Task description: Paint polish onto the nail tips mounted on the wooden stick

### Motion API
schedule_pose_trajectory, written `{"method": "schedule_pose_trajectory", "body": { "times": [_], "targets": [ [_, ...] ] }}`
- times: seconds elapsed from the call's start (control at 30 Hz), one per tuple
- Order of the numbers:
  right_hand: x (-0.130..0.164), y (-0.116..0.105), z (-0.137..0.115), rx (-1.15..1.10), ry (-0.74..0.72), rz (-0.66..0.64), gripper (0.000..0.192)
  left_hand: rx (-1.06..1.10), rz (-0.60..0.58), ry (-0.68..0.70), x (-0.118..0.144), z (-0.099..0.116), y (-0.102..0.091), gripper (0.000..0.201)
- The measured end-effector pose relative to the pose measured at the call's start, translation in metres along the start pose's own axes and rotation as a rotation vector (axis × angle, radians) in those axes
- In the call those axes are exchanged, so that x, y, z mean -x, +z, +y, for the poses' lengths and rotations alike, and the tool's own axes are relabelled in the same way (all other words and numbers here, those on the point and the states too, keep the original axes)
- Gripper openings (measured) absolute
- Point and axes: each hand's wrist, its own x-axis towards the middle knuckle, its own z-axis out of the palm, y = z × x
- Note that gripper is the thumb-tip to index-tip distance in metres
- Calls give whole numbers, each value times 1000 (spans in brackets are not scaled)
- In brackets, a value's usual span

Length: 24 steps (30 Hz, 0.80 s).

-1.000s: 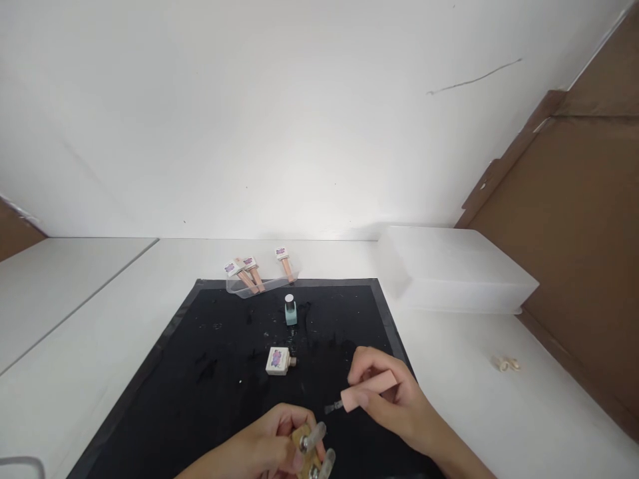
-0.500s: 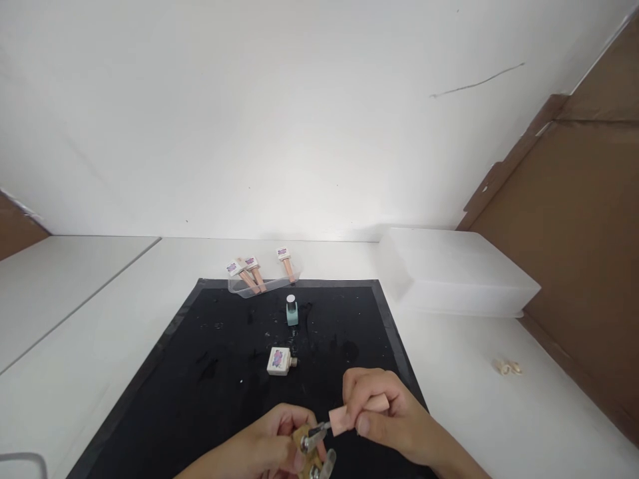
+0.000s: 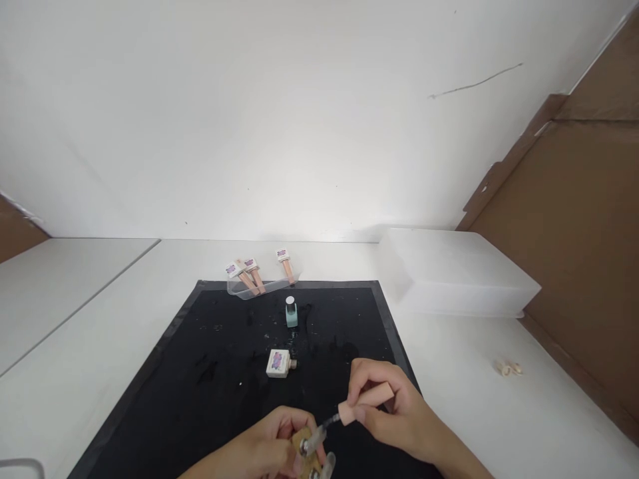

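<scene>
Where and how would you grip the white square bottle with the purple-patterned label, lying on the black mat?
Square body, near and far side walls, coming from above. It lies label up, with its narrow, capless neck pointing right, so a pinch across the body should keep fingers off the neck.

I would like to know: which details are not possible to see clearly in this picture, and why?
In the head view:
Wooden piece: partly behind the left hand, lower end cut off by the bottom edge.
Bristles: too small and blurred to tell whether they touch the clear tip.
White bottle: label print too small to read.
Grey object: cut off by the picture's edges.
</scene>
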Motion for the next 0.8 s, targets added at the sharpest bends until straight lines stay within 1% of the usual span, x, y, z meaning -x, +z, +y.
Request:
{"method": "schedule_pose_trajectory", "body": {
  "times": [0.1, 0.17, 0.3, 0.37, 0.43, 0.5, 0.57, 0.7, 0.8],
  "targets": [
    [1, -2, 2, -83, -23, 6, 9, -8, 9, 2, -1, 0, 0, 18],
    [2, 0, 3, -111, -49, -20, 8, -4, 4, -1, -1, 1, 0, 18],
    [1, 5, 0, -71, -38, -83, 12, -6, -17, 9, -2, 2, 1, 16],
    [-1, 6, -2, -23, 7, -50, 12, -13, -3, 9, -2, 2, 1, 16],
    [-4, 4, -3, -4, 79, 20, 11, -30, 29, -4, -1, 1, 2, 15],
    [-5, 2, -3, -33, 144, 77, 11, -47, 56, -25, 0, 1, 3, 16],
    [-5, 1, -2, -80, 148, 86, 10, -57, 52, -39, 0, 0, 3, 16],
    [-2, 3, 1, -163, 71, 7, 6, -67, -19, -23, 0, -1, 1, 15],
    [-1, 7, 2, -148, 70, -62, 8, -100, -20, -27, 0, -2, -1, 16]
  ]
}}
